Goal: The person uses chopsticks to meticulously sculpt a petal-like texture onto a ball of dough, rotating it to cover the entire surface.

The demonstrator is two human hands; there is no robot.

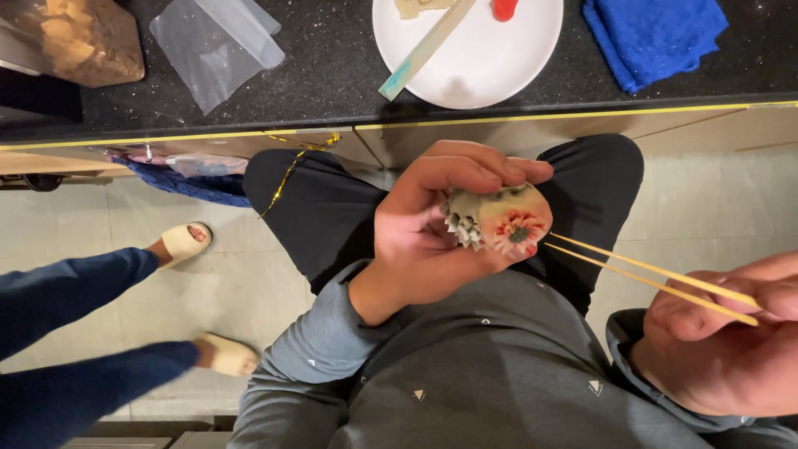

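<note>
My left hand is closed around a pale dumpling, a round of dough with a pleated edge and reddish filling showing at its open end. My right hand at the lower right pinches a pair of thin wooden chopsticks. Their tips reach the filling at the dumpling's open end. Both hands are over my lap, below the counter edge.
A dark speckled counter carries a white plate with a flat stick and a red piece, a blue cloth, a clear plastic bag and a brown bag. Another person's legs in sandals stand at the left on the tiled floor.
</note>
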